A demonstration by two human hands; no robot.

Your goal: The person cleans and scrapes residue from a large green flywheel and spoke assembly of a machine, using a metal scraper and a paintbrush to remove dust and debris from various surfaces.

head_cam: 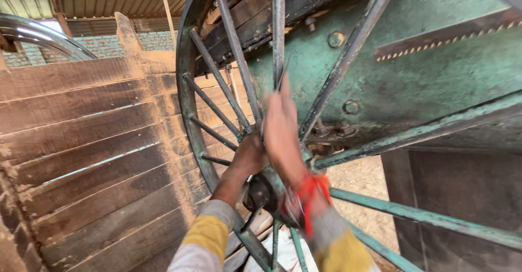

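A large spoked metal wheel (187, 82) with worn green paint stands right in front of me, its hub (261, 193) low in the middle. My left hand (251, 153) is closed around a spoke close to the hub. My right hand (281, 125) is blurred and reaches up along an upright spoke (278, 27), with its fingers against the spoke; its grip is unclear. A red thread and a bangle circle my right wrist (307, 196). Both sleeves are grey and yellow.
Behind the wheel is a green machine body (429, 71) with bolts and a toothed strip. Dusty wooden planks (81, 141) form a wall on the left. A brick wall and a corrugated roof show at the top left. Sandy ground lies at the lower right.
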